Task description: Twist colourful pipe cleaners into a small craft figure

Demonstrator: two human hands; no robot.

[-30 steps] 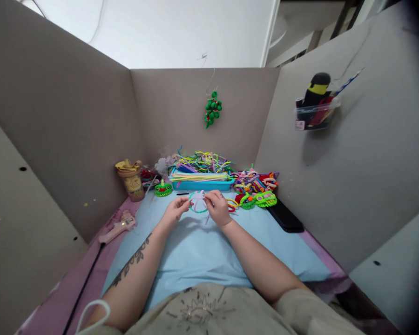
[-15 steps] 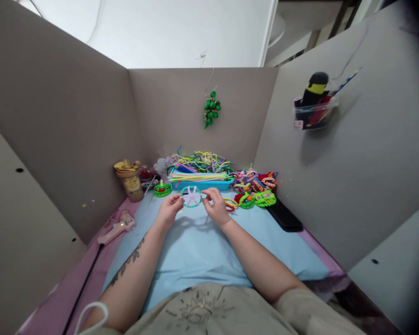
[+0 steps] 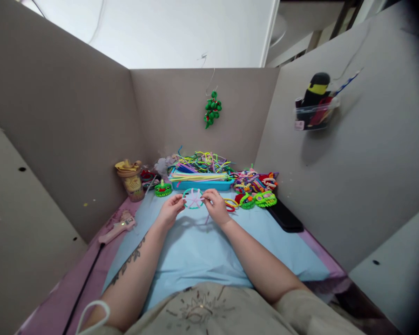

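Two hands up over the blue mat — left hand, right hand — and one small ring with pale spokes between them. Fingers of both hands are pinched on its rim, one hand each side. One blue tray of fuzzy wires sits just beyond; one pink glue gun lies off left on the worktop.
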